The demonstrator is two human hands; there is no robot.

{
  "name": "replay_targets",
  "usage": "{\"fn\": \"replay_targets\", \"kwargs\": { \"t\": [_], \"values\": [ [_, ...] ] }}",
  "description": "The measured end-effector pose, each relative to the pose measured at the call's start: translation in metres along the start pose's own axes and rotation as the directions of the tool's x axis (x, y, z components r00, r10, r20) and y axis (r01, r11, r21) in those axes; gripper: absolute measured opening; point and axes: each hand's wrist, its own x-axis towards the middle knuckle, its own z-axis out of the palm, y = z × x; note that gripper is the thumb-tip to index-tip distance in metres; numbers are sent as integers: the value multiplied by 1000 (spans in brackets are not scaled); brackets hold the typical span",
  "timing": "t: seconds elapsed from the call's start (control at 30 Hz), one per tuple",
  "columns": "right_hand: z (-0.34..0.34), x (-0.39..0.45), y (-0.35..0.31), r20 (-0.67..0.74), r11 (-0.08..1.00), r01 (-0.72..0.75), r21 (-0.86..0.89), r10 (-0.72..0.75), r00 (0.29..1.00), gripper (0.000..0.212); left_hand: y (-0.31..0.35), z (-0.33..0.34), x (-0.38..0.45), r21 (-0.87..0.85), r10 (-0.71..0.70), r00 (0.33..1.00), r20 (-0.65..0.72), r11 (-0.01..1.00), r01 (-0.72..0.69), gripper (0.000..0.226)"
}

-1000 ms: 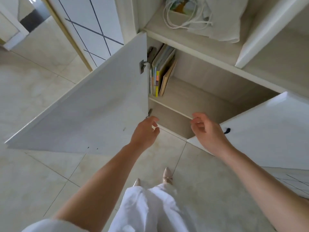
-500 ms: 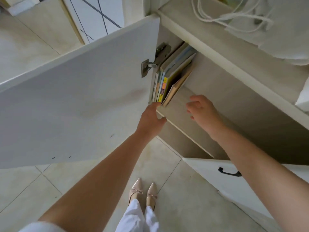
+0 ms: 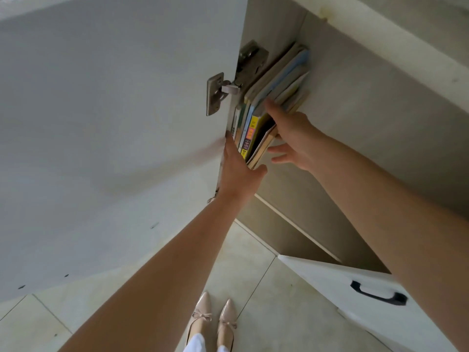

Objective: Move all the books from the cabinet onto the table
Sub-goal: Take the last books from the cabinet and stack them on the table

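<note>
Fingers (image 3: 272,107) of the right hand (image 3: 294,133) reach into the cabinet (image 3: 380,102) and lie along the right face of the books (image 3: 276,85). They are nearly straight, and the thumb (image 3: 278,149) stands apart below them, not yet closed on anything. The left hand (image 3: 238,168) is also stretched out. Its fingertips touch the left end of the row, just beside the open door (image 3: 114,123), and its thumb (image 3: 260,171) lies under the lowest corners of the books. So neither hand holds the books yet; both are flat and only touching them.

The books stand in a leaning row on the shelf (image 3: 291,199), between the two sets of fingers, close under the hinge (image 3: 228,90). A gap is open in the row, just left of the right fingers, and the outer thin books there hang loose.

To do this step well, I think the two hands should press toward each other first, so the gap closes and the row becomes one block. Then the thumbs can come under the lower edge to carry the weight. The block should be drawn straight out toward the person, away from the hinge beside the left fingertips. Thin covers may slip, so the pressure must be even.
</note>
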Motion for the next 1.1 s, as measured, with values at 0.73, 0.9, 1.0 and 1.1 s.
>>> {"fn": "replay_targets", "kwargs": {
  "t": [0.73,0.9,1.0,1.1],
  "values": [
    [-19,5,-9,130,1000,13,20,-15,991,47,-12,23,10,12,60,998,-19,998,-60,85],
    [-16,3,-11,99,995,53,-89,-44,994,60,-15,26,26,80,46,997,-63,996,-41,75],
    [-15,4,-12,81,987,78,-140,-67,994,52,-19,32,34,124,75,994,-79,990,-65,76],
    [-14,5,-12,49,977,114,-179,-107,993,38,-20,40,39,153,97,984,-148,985,-74,68]
  ]
}}
